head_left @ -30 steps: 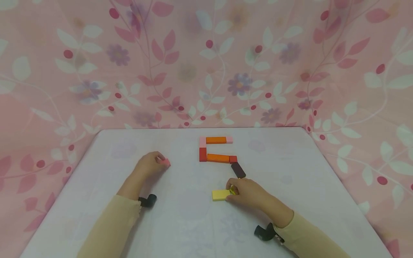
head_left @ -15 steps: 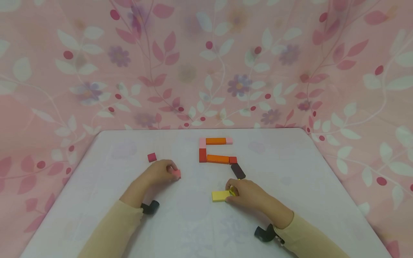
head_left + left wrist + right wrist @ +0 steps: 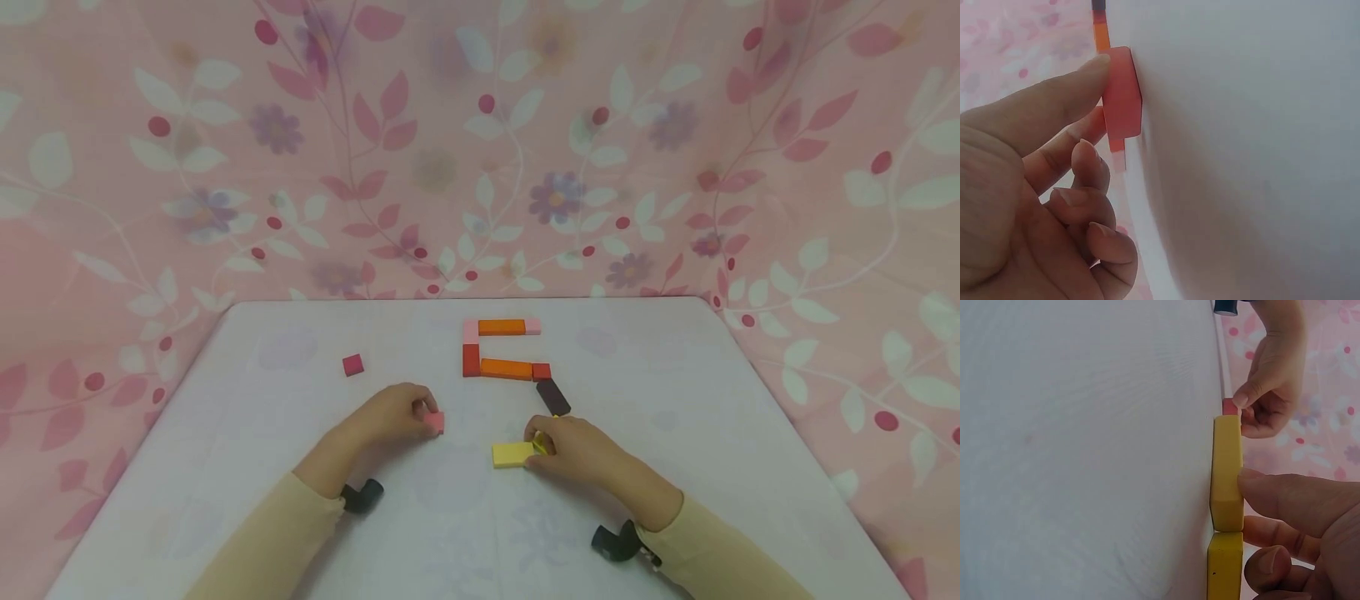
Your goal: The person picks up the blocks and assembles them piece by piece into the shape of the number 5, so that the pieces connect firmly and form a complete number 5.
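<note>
My left hand point(image 3: 393, 414) pinches a coral-pink block point(image 3: 434, 422) between thumb and index finger, low over the white table. In the left wrist view the block point(image 3: 1122, 94) shows its long side, its other fingers curled below. My right hand point(image 3: 576, 450) grips the right end of a light yellow block point(image 3: 512, 455). Seen from the right wrist, the thumb lies on this light yellow block point(image 3: 1227, 472), and a darker yellow block point(image 3: 1225, 565) stands end to end with it. In the head view that darker one is mostly hidden behind the fingers.
Farther back lies a bracket-shaped row of pink, orange and red blocks point(image 3: 506, 368). A black block point(image 3: 553, 397) slants from its lower right end toward the right hand. A crimson cube point(image 3: 353, 365) sits alone at the left. Patterned pink cloth point(image 3: 480, 150) hangs behind the table point(image 3: 637, 333).
My left hand has carried the coral-pink block rightward and nearer, toward the yellow blocks, uncovering the crimson cube. The right hand has stayed in place on the light yellow block.
</note>
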Demonstrator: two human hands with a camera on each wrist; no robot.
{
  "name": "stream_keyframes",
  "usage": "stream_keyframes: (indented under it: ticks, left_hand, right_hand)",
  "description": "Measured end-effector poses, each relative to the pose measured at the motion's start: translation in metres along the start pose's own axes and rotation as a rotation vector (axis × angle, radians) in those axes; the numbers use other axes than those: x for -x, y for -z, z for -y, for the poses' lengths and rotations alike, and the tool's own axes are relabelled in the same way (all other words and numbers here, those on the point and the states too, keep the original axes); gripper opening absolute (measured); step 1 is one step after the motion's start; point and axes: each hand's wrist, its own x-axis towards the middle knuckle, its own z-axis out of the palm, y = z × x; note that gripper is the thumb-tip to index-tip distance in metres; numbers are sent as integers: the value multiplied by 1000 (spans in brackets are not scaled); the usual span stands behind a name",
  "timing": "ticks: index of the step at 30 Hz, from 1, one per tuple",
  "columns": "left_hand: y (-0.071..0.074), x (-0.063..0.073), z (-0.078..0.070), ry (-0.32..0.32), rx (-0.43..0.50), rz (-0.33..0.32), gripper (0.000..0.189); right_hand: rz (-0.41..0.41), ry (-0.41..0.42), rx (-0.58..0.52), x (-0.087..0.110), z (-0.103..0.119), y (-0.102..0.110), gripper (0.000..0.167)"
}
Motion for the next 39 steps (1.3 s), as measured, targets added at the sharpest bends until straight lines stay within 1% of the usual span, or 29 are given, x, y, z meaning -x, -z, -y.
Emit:
stream_keyframes:
  ticks: [4, 10, 17, 25, 35, 39]
  left_hand:
    - [-7, 1, -5, 10, -1, 17, 22]
    - [-11, 1, -12, -32, 1, 36, 25]
    - [-14, 2, -15, -66, -11, 47, 27]
    - [-24, 2, -25, -102, -13, 102, 28]
    - [-32, 3, -37, -139, -31, 112, 29]
    - [-35, 3, -42, -137, -35, 119, 29]
  right_hand:
    - [0, -6, -2, 0, 1, 0, 29]
    - [-5, -7, -6, 1, 2, 1, 28]
    - [-7, 1, 7, 2, 2, 0, 27]
    - [-12, 13, 13, 2, 1, -1, 27]
    - [-10, 7, 11, 1, 0, 0, 27]
    - [-8, 6, 5, 1, 0, 0, 27]
